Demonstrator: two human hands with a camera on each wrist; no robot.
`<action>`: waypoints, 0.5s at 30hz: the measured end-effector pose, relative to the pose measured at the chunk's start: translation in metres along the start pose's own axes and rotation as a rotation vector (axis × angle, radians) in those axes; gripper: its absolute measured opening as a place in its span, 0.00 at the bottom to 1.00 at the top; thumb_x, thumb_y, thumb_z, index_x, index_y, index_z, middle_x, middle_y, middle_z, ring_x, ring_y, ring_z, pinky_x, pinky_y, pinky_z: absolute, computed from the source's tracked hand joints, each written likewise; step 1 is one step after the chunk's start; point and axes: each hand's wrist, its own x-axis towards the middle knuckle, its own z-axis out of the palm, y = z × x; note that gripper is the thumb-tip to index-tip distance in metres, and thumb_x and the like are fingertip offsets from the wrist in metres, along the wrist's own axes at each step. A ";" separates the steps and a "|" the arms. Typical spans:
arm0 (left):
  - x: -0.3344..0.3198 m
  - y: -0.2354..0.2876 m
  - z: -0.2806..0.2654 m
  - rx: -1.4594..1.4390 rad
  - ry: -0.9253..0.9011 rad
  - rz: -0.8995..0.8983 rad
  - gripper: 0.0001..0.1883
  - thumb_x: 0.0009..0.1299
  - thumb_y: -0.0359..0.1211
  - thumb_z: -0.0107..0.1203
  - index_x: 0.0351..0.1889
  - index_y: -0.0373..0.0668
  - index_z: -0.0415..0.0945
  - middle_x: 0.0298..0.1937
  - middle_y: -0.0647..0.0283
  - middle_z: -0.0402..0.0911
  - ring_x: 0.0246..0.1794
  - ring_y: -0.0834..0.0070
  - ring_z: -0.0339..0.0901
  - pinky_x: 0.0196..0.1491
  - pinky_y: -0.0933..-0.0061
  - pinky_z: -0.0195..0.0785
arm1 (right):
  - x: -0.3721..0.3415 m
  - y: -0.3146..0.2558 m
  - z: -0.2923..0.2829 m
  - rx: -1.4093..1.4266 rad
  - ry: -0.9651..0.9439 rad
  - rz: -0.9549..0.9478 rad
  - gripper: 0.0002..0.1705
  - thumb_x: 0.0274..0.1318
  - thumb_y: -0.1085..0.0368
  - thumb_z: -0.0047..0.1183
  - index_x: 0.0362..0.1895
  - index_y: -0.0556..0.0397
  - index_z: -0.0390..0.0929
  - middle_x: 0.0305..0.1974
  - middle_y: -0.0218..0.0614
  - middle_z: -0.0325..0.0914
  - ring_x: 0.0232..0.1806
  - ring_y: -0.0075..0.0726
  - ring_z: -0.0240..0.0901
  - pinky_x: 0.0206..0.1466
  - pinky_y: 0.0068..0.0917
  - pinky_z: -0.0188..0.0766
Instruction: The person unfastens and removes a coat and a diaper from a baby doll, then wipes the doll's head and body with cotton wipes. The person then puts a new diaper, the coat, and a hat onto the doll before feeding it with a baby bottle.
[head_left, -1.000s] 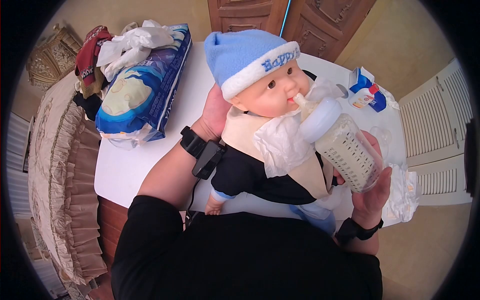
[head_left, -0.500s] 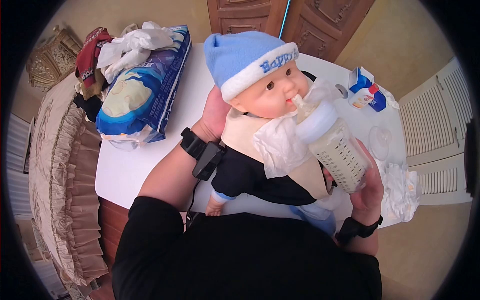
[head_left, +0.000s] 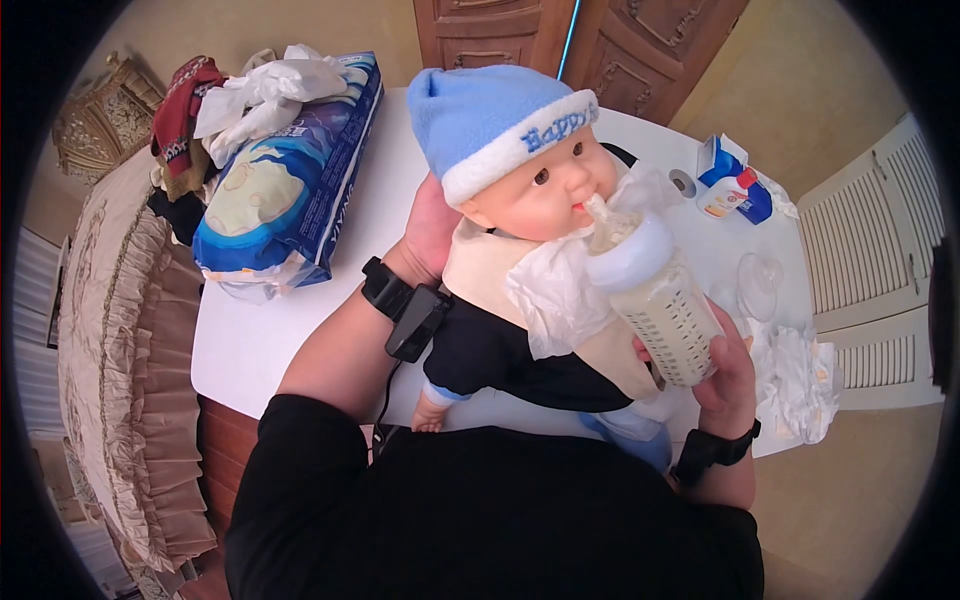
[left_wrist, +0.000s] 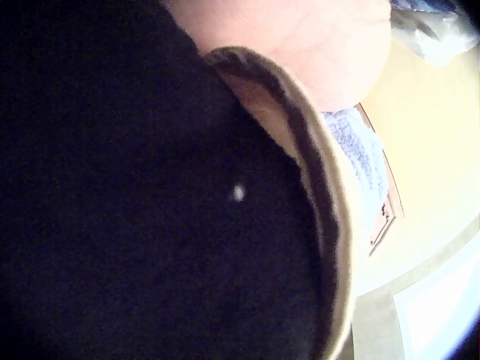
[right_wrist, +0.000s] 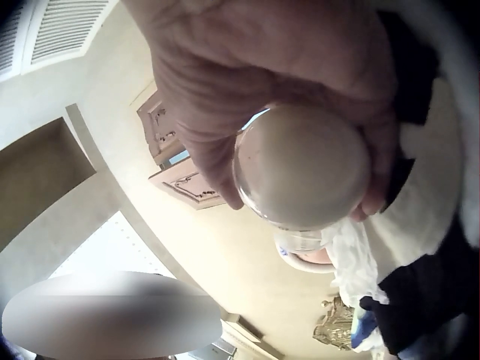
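Observation:
In the head view a baby doll (head_left: 545,205) in a blue hat (head_left: 490,125) leans back in front of the person's chest. My left hand (head_left: 432,228) is behind the doll's head and neck, its fingers hidden; the left wrist view shows that hand (left_wrist: 300,45) beside the dark, beige-edged clothing (left_wrist: 150,195). My right hand (head_left: 732,365) grips a baby bottle (head_left: 665,320) of whitish milk around its lower part. The bottle's nipple (head_left: 597,208) is at the doll's mouth. Seen from its base, the bottle (right_wrist: 304,169) sits between thumb and fingers. A crumpled white tissue (head_left: 555,295) lies on the doll's beige bib.
A blue diaper pack (head_left: 280,190) with clothes and white plastic on it stands at the table's left. On the right are a small red-capped bottle (head_left: 722,197), a clear plastic lid (head_left: 760,285) and crumpled white wrapping (head_left: 800,385). Wooden doors (head_left: 650,50) stand behind the table.
The bottle's base has swung left toward the doll with my right hand, its nipple staying at the mouth. More of the clear lid shows. The left hand stays in place.

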 end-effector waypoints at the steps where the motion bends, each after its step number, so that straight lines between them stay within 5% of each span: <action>1: 0.000 0.000 0.000 -0.003 0.001 -0.006 0.31 0.76 0.51 0.40 0.69 0.41 0.61 0.69 0.54 0.65 0.68 0.59 0.64 0.70 0.57 0.56 | 0.000 0.000 0.000 0.000 0.000 0.000 0.57 0.47 0.37 0.59 0.66 0.71 0.55 0.49 0.56 0.75 0.45 0.46 0.79 0.50 0.35 0.76; 5: 0.002 -0.002 0.003 0.014 0.014 0.008 0.31 0.76 0.52 0.40 0.68 0.40 0.61 0.69 0.54 0.65 0.67 0.60 0.64 0.70 0.57 0.56 | 0.001 -0.001 0.001 0.038 -0.016 0.035 0.56 0.45 0.38 0.61 0.65 0.70 0.56 0.48 0.57 0.75 0.46 0.47 0.79 0.50 0.37 0.77; 7: 0.003 -0.006 0.010 0.215 0.235 0.089 0.31 0.75 0.52 0.41 0.68 0.40 0.61 0.69 0.54 0.65 0.67 0.60 0.64 0.70 0.57 0.56 | 0.001 -0.002 0.001 0.050 -0.015 0.042 0.56 0.45 0.38 0.61 0.65 0.70 0.56 0.48 0.57 0.75 0.46 0.47 0.79 0.50 0.38 0.78; 10: 0.004 -0.009 0.019 0.281 0.322 0.101 0.31 0.76 0.51 0.41 0.68 0.40 0.61 0.69 0.55 0.65 0.67 0.60 0.64 0.70 0.58 0.56 | 0.000 -0.001 -0.005 0.088 -0.046 0.043 0.56 0.44 0.39 0.62 0.64 0.70 0.57 0.49 0.58 0.75 0.46 0.49 0.79 0.51 0.39 0.78; 12: 0.003 -0.007 0.012 0.217 0.247 0.084 0.31 0.76 0.51 0.40 0.68 0.40 0.61 0.69 0.55 0.65 0.67 0.60 0.64 0.70 0.58 0.56 | -0.001 0.004 -0.013 0.217 -0.127 0.055 0.55 0.44 0.47 0.64 0.68 0.66 0.54 0.60 0.56 0.69 0.57 0.52 0.74 0.61 0.43 0.71; 15: 0.002 -0.004 0.004 0.129 0.139 0.063 0.30 0.76 0.51 0.40 0.68 0.40 0.61 0.69 0.55 0.65 0.67 0.60 0.64 0.70 0.58 0.56 | -0.002 0.014 -0.017 0.246 -0.107 -0.018 0.55 0.44 0.44 0.65 0.68 0.65 0.54 0.59 0.57 0.70 0.55 0.53 0.75 0.61 0.43 0.71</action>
